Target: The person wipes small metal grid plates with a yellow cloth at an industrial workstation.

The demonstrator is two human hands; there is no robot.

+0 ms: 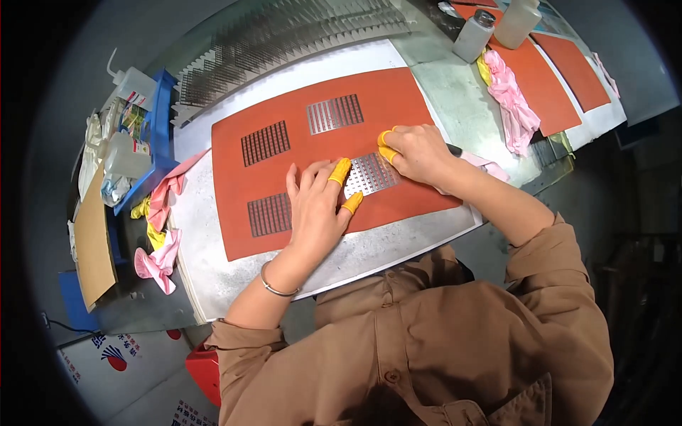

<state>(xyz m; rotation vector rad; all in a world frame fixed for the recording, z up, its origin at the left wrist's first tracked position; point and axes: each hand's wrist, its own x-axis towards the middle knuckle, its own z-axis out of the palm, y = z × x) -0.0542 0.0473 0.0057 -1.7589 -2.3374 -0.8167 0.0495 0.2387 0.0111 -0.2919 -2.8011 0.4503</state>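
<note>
A brick-red rubber-like mat bears several thin metal plates with rows of slots. My left hand lies with its fingers spread over the mat. Yellow finger cots cover its thumb and index finger, whose tips touch the near-right plate. At that plate's far right corner, my right hand is closed, also in yellow finger cots. A dark handle end sticks out behind it; the tool's working tip is hidden. Another plate is partly under my left hand. Two more, a dark plate and a shinier plate, lie farther off.
Stacked toothed metal strips line the back. At left, a blue tray holds bottles beside pink and yellow cloths. Two bottles and a pink cloth sit at the far right near more red sheets.
</note>
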